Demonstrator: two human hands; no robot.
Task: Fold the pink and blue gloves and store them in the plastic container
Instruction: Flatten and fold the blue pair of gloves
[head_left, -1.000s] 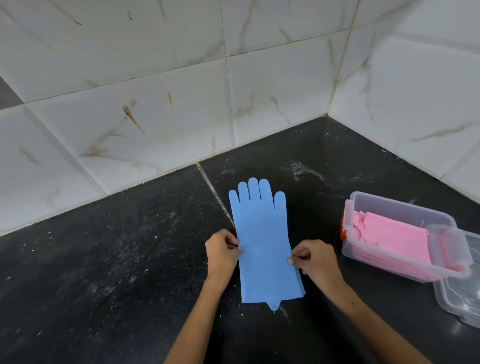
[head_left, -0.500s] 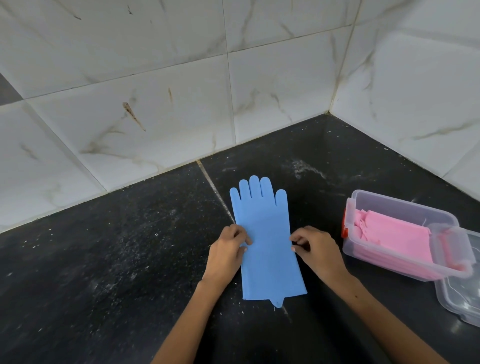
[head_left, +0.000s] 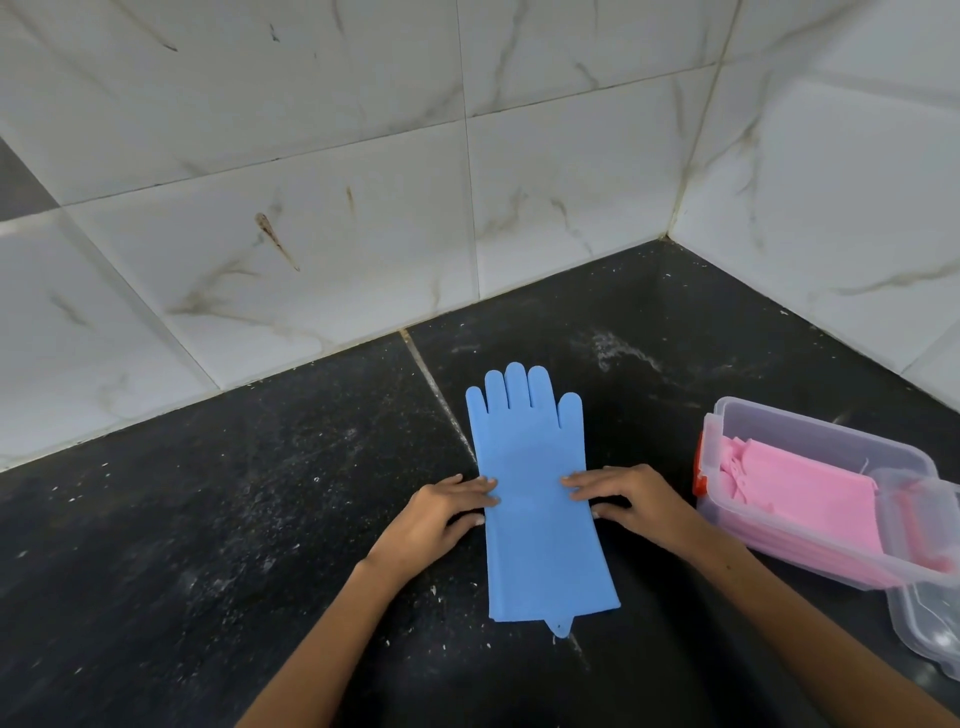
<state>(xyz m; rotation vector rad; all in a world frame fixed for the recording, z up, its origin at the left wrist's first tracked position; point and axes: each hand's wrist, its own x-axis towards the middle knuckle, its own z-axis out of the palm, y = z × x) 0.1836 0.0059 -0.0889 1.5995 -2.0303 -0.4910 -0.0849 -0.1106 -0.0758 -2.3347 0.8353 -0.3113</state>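
Observation:
A blue glove (head_left: 535, 467) lies flat on the black counter, fingers pointing toward the wall, cuff toward me. My left hand (head_left: 441, 514) rests flat at the glove's left edge, fingertips on the blue material. My right hand (head_left: 628, 501) rests flat at the right edge, fingertips likewise on the glove. Neither hand grips anything. The folded pink glove (head_left: 800, 499) sits inside the clear plastic container (head_left: 810, 431) to the right.
The container's clear lid (head_left: 930, 629) lies at its near right side, partly out of frame. An orange clip (head_left: 700, 470) is on the container's left end. White marble-tiled walls (head_left: 311, 208) meet in a corner behind the dusty black counter (head_left: 208, 519).
Both hands have gone from pinching the glove's side edges to lying flat with fingers spread on it. The glove has stayed in place.

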